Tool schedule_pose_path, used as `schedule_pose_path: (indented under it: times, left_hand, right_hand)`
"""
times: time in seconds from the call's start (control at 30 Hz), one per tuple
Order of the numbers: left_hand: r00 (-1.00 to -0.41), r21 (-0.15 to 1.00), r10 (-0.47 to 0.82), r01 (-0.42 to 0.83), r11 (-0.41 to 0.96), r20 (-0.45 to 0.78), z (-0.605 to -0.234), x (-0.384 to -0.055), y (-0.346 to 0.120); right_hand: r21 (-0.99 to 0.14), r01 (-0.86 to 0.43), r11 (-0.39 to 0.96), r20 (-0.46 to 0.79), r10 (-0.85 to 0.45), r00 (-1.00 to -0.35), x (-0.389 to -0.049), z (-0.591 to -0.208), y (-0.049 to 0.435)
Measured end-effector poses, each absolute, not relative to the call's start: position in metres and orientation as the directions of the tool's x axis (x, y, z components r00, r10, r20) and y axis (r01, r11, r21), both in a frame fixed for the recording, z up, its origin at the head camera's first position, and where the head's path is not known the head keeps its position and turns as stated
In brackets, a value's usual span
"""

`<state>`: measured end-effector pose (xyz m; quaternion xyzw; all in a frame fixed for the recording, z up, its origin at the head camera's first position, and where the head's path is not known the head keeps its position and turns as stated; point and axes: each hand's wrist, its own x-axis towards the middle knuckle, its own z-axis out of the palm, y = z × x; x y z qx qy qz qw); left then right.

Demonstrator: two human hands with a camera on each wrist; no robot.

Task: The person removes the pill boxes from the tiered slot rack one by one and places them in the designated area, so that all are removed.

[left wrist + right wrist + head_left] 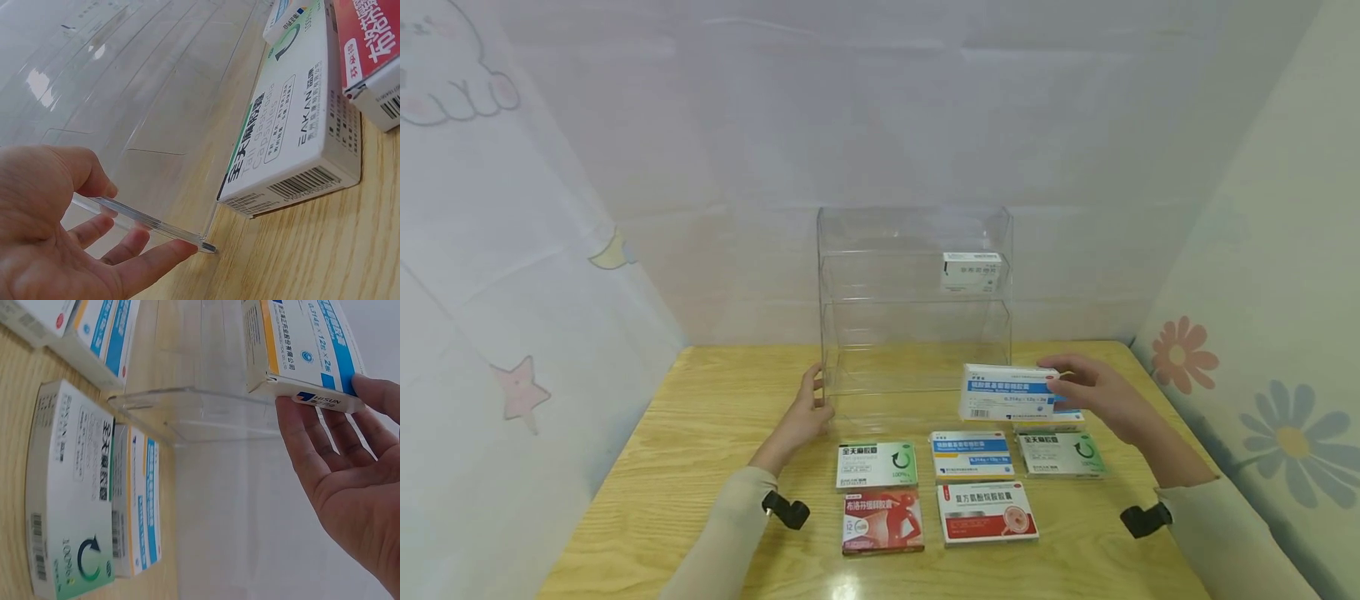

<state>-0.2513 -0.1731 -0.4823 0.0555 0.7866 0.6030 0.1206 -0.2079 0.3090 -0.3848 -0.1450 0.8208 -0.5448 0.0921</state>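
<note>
My left hand point(805, 412) grips the left side panel of a clear tiered rack point(917, 312). In the left wrist view, the thumb lies on one face of the panel edge point(150, 224) and the fingers on the other. My right hand point(1093, 392) holds a white-and-blue medicine box point(1003, 393) by its right end, raised in front of the rack's lower right. The right wrist view shows thumb and fingers pinching the end of this box point(306, 353). One white medicine box point(972, 272) stands upright on an upper tier, at the right.
On the wooden table point(700, 433) before the rack lie a green-and-white box point(876, 465), a red box point(883, 521), a blue-and-white box point(972, 455), a red-and-white box point(987, 512) and a second green-and-white box point(1060, 455). Another blue-striped box point(142, 500) lies behind that one. Cloth walls surround the table.
</note>
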Motion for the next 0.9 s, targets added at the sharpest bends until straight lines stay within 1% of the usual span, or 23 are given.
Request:
schedule_pose_path:
  times: [0.27,0.43,0.53,0.73,0.9]
  left_hand:
    - [-0.964,0.962,0.235,-0.055,0.269,-0.121,-0.482,-0.250,-0.172]
    - [-0.964,0.958,0.242,-0.041,0.283,-0.113,-0.481,-0.250,-0.171]
    - [-0.962,0.961,0.248,-0.042,0.272,-0.112,-0.481,-0.250,-0.171]
    - [-0.961,0.961,0.253,-0.038,0.273,-0.109,-0.480,-0.250,-0.172]
    - [-0.964,0.957,0.241,-0.035,0.288,-0.108,-0.481,-0.250,-0.172]
  right_hand:
    - [-0.918,-0.149,0.367,0.016,-0.342,-0.940,-0.195,-0.394,0.342]
    - [-0.924,-0.135,0.358,-0.004,-0.362,-0.932,-0.187,-0.396,0.360]
    - [-0.925,-0.109,0.363,-0.036,-0.370,-0.928,-0.183,-0.397,0.370]
    - [-0.918,-0.010,0.396,-0.134,-0.336,-0.932,-0.172,-0.399,0.385]
    - [-0.920,0.043,0.390,-0.206,-0.386,-0.899,-0.164,-0.403,0.394]
